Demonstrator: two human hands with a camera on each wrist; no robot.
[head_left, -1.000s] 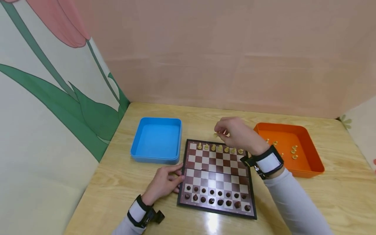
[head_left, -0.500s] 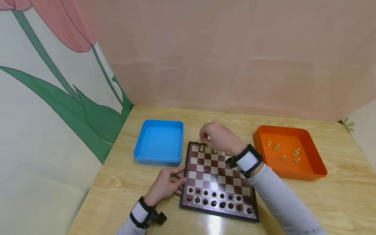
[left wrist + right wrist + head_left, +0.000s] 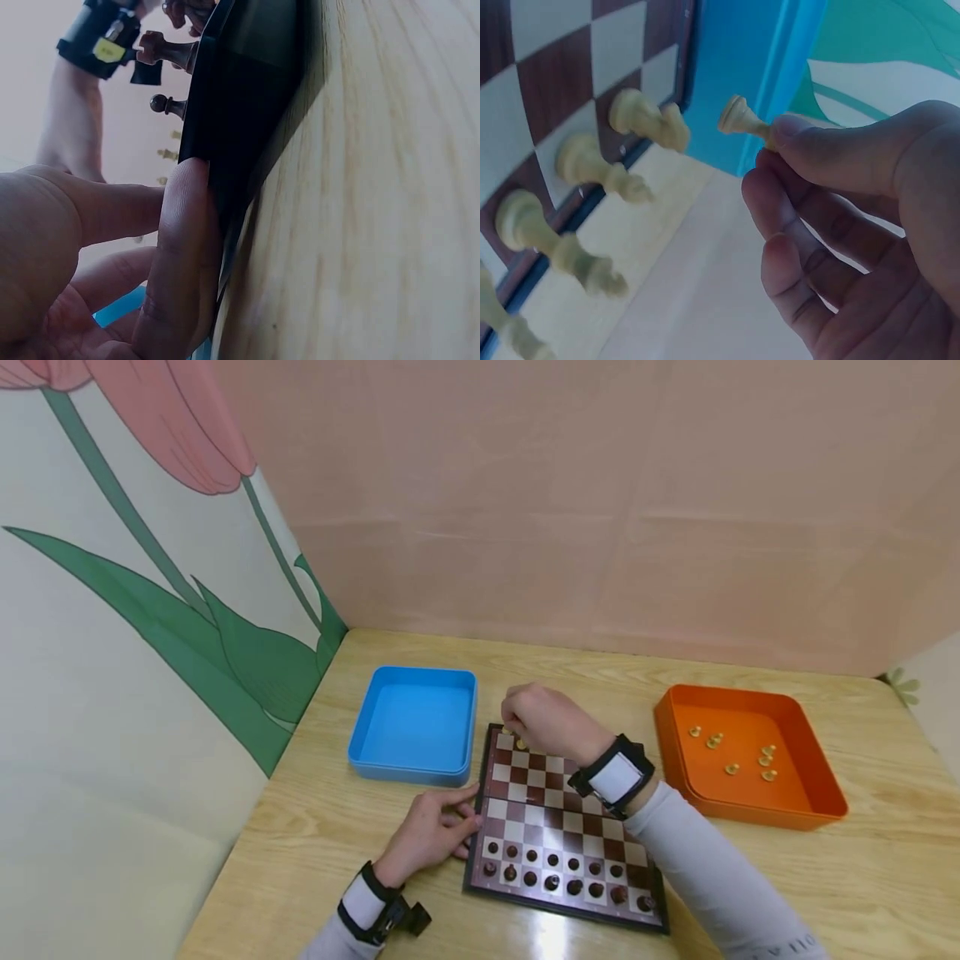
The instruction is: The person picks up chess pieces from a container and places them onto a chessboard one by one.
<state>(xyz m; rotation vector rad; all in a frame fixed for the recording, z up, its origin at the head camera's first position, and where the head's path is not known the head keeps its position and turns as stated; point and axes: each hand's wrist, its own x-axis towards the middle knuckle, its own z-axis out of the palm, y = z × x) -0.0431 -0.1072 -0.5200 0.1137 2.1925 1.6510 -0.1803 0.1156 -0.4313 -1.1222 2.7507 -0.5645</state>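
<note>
At frame centre, the right hand [image 3: 543, 720] pinches a small cream chess piece [image 3: 742, 119] by its base above the glossy chessboard's [image 3: 558, 827] far-left corner, just beside the blue tray's [image 3: 414, 725] smooth wall. Left hand [image 3: 432, 832], fingers relaxed, rests against the board's black left edge.

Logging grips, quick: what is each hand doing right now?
Left hand: open, fingers pressing the chessboard edge.
Right hand: pinching a pale chess piece.
</note>
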